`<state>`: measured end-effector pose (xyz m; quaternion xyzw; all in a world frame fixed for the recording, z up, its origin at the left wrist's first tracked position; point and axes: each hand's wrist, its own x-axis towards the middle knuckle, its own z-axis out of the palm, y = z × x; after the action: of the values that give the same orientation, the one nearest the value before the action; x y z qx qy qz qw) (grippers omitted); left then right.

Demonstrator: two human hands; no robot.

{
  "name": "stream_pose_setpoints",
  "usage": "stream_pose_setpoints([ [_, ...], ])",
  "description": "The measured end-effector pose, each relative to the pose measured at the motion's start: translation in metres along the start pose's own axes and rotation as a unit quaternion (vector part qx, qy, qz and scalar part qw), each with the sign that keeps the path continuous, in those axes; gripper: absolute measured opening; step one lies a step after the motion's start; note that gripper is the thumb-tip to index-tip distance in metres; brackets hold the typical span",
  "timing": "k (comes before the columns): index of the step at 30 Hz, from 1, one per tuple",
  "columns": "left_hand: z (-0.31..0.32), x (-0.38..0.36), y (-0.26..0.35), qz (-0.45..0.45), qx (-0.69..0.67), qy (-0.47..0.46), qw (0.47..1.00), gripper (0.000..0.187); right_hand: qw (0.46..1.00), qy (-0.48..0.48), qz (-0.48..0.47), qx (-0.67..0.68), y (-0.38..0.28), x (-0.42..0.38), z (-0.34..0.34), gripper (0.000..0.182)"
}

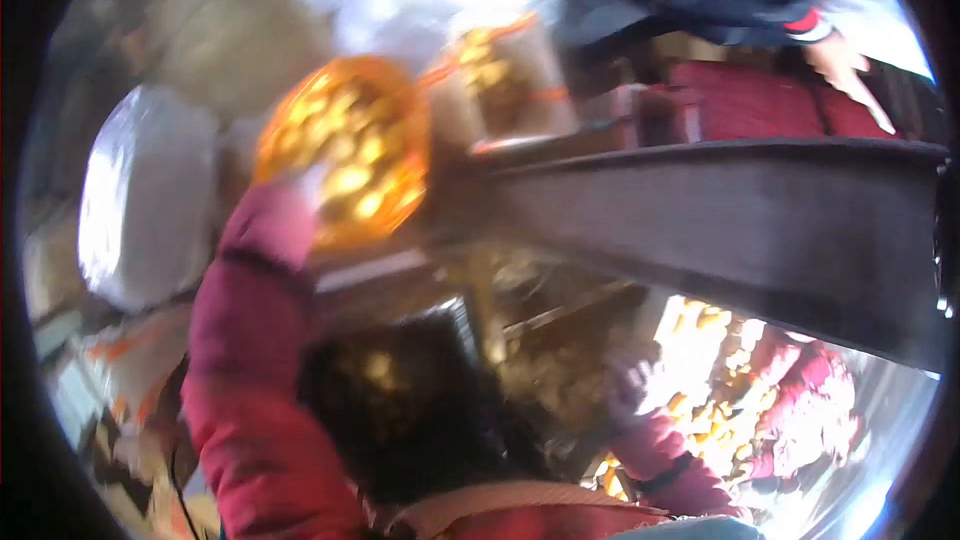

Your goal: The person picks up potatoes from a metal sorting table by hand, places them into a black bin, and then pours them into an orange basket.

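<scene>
Orange and rounded, one container [416,188] sits ahead, heaped with smooth yellow lumps [350,130] too blurred to count. Your left hand [308,186] is at its near edge, your right hand [640,388] near sunlit pieces [712,422]; whether either's fingers grip, I cannot tell.

Container [421,130] bright orange; pieces [365,165] inside golden yellow, glare-spotted. Left sleeve [245,340] purplish pink near the cuff, redder lower down; left hand [311,186] a pale blur. Right sleeve [662,452] pinkish red, right hand [638,387] pale lilac-grey. Long beam [720,205] plain grey. Co-worker's sleeve [745,15] dark navy, cuff [803,22] striped red and white. Panel [745,100] behind the beam maroon. Wrapped bundle [145,200] silvery white. Tray [400,460] black. Sunlit pile [735,430] orange-yellow, partly washed out to white. White sack [135,365] orange-marked.
</scene>
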<state>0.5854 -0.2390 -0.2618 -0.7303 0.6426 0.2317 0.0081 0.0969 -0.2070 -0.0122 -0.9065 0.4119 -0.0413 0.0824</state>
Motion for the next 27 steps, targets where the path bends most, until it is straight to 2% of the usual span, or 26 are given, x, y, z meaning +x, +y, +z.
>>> stream_pose_setpoints([
  [4,0.020,0.022,-0.046,-0.013,0.102,-0.186,0.977,0.037,0.999,0.017,0.001,-0.039,0.008,-0.018,0.008,0.030],
  [6,0.030,0.017,-0.054,-0.006,0.114,-0.207,0.972,0.036,0.998,0.013,-0.007,-0.053,0.011,-0.019,0.012,0.034],
  [8,0.033,0.012,-0.047,-0.051,0.045,-0.130,0.989,0.034,0.999,0.016,0.000,-0.051,0.009,-0.020,0.012,0.030],
  [9,0.025,0.006,-0.042,-0.052,0.047,-0.129,0.989,0.034,0.999,0.018,0.000,-0.049,0.008,-0.021,0.012,0.030],
  [11,0.002,-0.003,-0.020,-0.091,-0.010,-0.072,0.993,0.032,0.998,0.061,-0.004,-0.032,0.006,-0.018,0.012,0.025],
  [14,-0.039,-0.003,0.015,-0.077,-0.022,-0.052,0.995,0.034,0.998,0.048,-0.037,-0.024,0.015,-0.027,0.021,0.023],
  [15,-0.037,-0.007,0.021,-0.041,-0.068,0.067,0.995,0.033,0.997,0.066,-0.030,-0.032,0.007,-0.020,0.010,0.024],
  [18,-0.055,-0.010,0.064,0.007,-0.114,0.113,0.987,0.030,0.996,0.087,-0.021,0.011,0.014,-0.026,0.017,0.025],
  [19,-0.060,-0.014,0.081,0.053,-0.122,0.143,0.981,0.026,0.997,0.070,-0.032,0.030,0.013,-0.029,0.015,0.020],
  [20,-0.090,-0.031,0.115,0.063,-0.110,0.096,0.987,0.020,0.996,0.082,-0.029,0.030,0.011,-0.030,0.014,0.020],
  [21,-0.081,-0.038,0.128,0.118,-0.161,0.163,0.966,0.017,0.996,0.086,-0.014,0.026,0.010,-0.029,0.013,0.021],
  [22,-0.088,-0.050,0.150,0.125,-0.170,0.161,0.964,0.017,0.996,0.091,0.000,0.024,0.010,-0.030,0.013,0.021],
  [23,-0.101,-0.069,0.178,0.155,-0.206,0.185,0.949,0.017,0.991,0.131,-0.027,0.029,0.016,-0.031,0.018,0.024],
  [24,-0.085,-0.069,0.188,0.170,-0.250,0.186,0.935,0.015,0.988,0.145,-0.028,0.034,0.018,-0.037,0.024,0.024],
  [25,-0.050,-0.061,0.195,0.225,-0.310,0.252,0.889,0.015,0.994,0.110,0.016,0.007,0.019,-0.040,0.030,0.023],
  [26,-0.077,-0.086,0.223,0.247,-0.237,0.251,0.905,0.016,0.995,0.077,0.059,-0.017,0.021,-0.041,0.036,0.023],
  [27,-0.079,-0.104,0.246,0.230,-0.266,0.224,0.909,0.019,0.994,0.068,0.073,-0.042,0.024,-0.043,0.041,0.023],
])
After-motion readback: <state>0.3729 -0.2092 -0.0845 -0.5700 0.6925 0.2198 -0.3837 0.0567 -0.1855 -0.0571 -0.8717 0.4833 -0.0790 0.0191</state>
